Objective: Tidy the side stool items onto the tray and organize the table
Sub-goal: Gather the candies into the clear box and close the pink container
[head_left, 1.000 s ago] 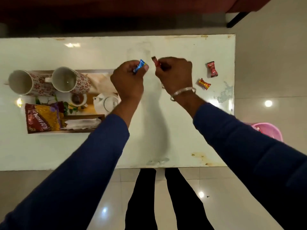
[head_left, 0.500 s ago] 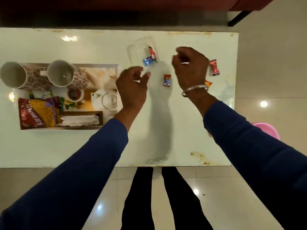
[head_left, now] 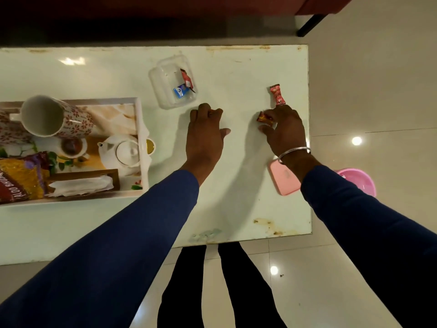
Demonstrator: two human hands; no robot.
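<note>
Candy [head_left: 263,117] pinched by right hand [head_left: 285,129], seemingly beside pink lid [head_left: 283,177].

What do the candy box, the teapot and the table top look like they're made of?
Box: clear thin plastic; the table and sweets show through its walls. Teapot: glossy white, likely ceramic. Table: smooth, glossy pale surface mirroring ceiling lights, perhaps painted glass or laminate; chipped, stained patches along the edges.

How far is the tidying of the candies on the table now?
Done: two candies lie in the clear container, and the tray is loaded. In hand: the right hand pinches a wrapped candy; the left hand covers another spot. Left: the red candy and the pink lid.
</note>
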